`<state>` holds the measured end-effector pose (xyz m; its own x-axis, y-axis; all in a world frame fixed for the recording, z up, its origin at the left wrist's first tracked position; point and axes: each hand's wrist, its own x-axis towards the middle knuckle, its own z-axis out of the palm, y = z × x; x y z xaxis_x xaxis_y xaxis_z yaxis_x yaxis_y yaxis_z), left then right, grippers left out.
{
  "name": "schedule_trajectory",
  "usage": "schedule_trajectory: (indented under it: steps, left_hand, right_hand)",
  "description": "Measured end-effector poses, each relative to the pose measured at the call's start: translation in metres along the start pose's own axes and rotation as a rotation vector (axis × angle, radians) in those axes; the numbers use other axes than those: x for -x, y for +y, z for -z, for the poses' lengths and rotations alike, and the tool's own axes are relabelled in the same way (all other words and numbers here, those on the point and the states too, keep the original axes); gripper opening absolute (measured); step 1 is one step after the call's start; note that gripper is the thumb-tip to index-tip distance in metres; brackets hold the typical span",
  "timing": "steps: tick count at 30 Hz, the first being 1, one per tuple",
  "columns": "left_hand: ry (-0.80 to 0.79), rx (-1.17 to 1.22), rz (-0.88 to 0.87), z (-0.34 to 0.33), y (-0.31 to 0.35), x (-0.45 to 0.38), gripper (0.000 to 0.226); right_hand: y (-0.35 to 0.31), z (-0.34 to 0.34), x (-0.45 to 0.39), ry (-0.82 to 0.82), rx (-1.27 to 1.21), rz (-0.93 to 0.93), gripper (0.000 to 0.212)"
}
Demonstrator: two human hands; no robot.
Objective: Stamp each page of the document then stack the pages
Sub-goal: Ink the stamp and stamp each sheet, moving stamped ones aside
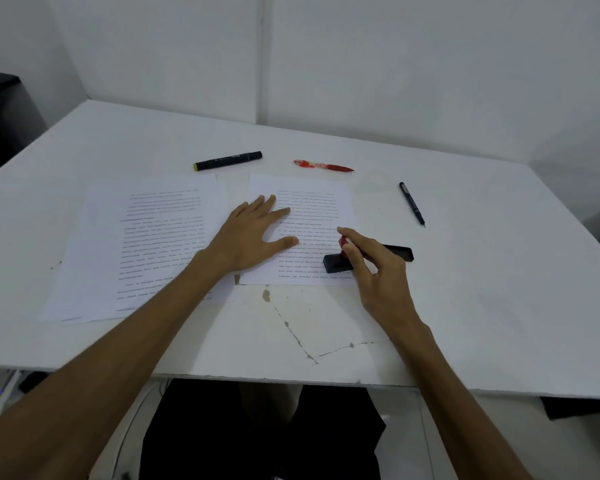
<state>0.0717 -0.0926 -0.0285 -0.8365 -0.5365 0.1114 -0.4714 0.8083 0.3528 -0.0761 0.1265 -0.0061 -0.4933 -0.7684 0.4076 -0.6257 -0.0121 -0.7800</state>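
Note:
A printed page (312, 209) lies in the middle of the white table (482, 289). My left hand (253, 233) rests flat on its left half, fingers spread. My right hand (374, 271) grips the red knob of a stamp (338, 263), whose black base presses on the page's lower right corner. A long black bar (400, 251), perhaps the ink pad or stamp case, sticks out behind my right hand. To the left lies a loose stack of printed pages (142, 247), partly under my left forearm.
A black marker with a yellow end (227, 161) and a red pen (323, 165) lie beyond the pages. A dark pen (412, 203) lies at the right. The tabletop is cracked and stained near its front edge (302, 344). White walls stand close behind.

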Motion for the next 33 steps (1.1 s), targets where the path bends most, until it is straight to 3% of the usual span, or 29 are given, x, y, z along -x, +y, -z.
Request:
schedule_trajectory:
  steps: [11, 16, 27, 31, 33]
  left_hand:
    - [-0.014, -0.005, 0.011, 0.001, 0.003, 0.001, 0.080]
    - [-0.012, -0.004, 0.009, 0.002, 0.003, 0.002, 0.081]
    - [-0.095, 0.216, 0.076, 0.017, 0.003, -0.007, 0.073]
    - [0.057, 0.419, 0.174, 0.031, -0.002, -0.021, 0.046]
    - [0.162, 0.409, 0.271, 0.033, -0.004, -0.031, 0.048]
  right_hand:
    - [0.000, 0.019, -0.008, -0.176, 0.051, -0.023, 0.048]
    - [-0.012, 0.022, -0.022, 0.000, -0.107, 0.009, 0.052]
    - [-0.001, -0.012, -0.046, 0.165, -0.285, -0.081, 0.042]
    - [0.002, -0.019, -0.056, 0.178, -0.305, -0.097, 0.043]
    - [0.003, -0.020, -0.057, 0.177, -0.311, -0.106, 0.043]
